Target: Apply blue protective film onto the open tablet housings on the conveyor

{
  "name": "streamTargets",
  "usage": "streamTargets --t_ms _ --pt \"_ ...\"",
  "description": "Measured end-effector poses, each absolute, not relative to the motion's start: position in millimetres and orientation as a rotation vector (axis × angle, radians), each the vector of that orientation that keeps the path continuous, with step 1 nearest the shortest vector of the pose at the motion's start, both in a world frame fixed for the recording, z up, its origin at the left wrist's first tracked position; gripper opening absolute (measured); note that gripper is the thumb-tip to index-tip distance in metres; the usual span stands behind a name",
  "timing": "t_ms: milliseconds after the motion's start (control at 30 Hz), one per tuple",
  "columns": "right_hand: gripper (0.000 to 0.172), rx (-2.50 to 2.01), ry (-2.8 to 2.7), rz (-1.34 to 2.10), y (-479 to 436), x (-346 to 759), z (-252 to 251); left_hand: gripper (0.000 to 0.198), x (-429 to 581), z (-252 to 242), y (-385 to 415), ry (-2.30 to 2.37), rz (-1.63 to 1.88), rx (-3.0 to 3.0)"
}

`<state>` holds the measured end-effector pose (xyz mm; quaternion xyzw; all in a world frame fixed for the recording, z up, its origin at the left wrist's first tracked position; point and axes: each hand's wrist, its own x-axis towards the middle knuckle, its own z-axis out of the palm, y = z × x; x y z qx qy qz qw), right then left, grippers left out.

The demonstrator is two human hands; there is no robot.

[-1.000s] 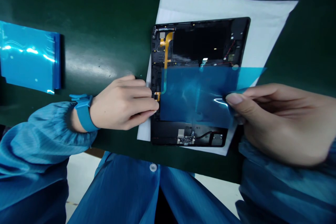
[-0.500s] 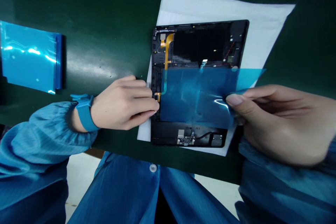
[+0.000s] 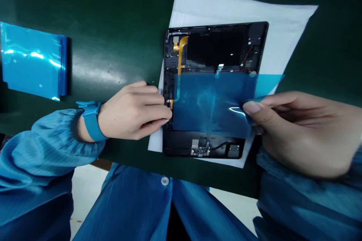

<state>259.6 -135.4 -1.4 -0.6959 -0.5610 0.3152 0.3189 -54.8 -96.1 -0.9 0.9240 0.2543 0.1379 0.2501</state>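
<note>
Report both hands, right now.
Left hand: curled at the left edge of the opened device; whether it grips anything cannot be told.
Right hand: closed, pinching the blue film between thumb and fingers.

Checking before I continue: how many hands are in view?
2: the left hand at the left edge of the tablet, the right hand pinching the blue film near its right side. No others show.
</note>
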Motion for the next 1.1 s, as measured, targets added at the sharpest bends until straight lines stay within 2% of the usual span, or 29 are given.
streamTargets --t_ms 1100 --pt "0.015 -1.867 -1.444 0.899 -133.0 257.3 -1.4 0.02 -55.7 -0.1 -96.8 0.674 0.472 2.531"
